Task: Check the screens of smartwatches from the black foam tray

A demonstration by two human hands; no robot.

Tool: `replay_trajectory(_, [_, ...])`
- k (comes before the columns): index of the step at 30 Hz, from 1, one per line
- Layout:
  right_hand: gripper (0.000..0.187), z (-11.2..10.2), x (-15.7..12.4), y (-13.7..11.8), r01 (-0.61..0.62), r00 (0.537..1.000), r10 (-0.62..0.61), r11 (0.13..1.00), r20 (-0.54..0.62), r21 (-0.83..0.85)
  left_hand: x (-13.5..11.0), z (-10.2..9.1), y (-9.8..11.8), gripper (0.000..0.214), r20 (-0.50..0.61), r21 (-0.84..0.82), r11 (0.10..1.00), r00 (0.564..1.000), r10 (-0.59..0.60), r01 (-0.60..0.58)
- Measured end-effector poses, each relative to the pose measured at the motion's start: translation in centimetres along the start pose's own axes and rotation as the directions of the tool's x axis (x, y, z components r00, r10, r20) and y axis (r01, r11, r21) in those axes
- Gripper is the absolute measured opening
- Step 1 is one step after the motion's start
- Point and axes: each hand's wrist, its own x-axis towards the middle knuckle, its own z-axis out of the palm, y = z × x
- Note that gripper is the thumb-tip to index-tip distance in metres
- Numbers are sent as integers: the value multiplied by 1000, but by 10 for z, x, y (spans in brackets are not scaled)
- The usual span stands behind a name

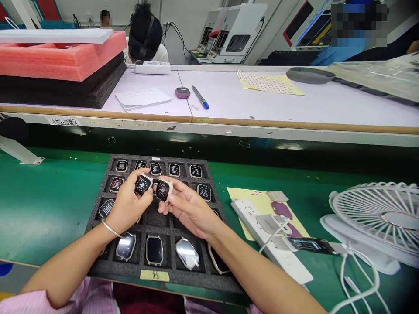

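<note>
My left hand (131,198) grips a smartwatch case (142,185) with a lit dial, its thumb and fingers at the edges. Close beside it, my right hand (183,200) pinches a second smartwatch case (163,190), pale-rimmed with a dimmer lit screen. Both hands hover over a dark grey foam tray (137,272) divided into pockets. Several more watch cases lie in the pockets; the back row, such as this watch (174,170), shows lines of text. Dark-screened ones like this watch (154,250) sit in the front row. My hands and forearms hide part of the tray.
A white power strip (271,240) lies right of the tray, on a yellow sheet (235,194). A white fan (386,218) and cables (360,288) stand further right. The raised shelf (222,100) holds a pen (200,97), paper (144,98) and stacked foam (65,61). People sit beyond.
</note>
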Motion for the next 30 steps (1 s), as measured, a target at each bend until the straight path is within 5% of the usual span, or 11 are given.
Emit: replay_trajectory(30, [48, 1, -2, 1, 16, 1000, -15, 1000, 22, -8, -5, 3, 3, 39, -26, 29, 998, 998, 55, -54])
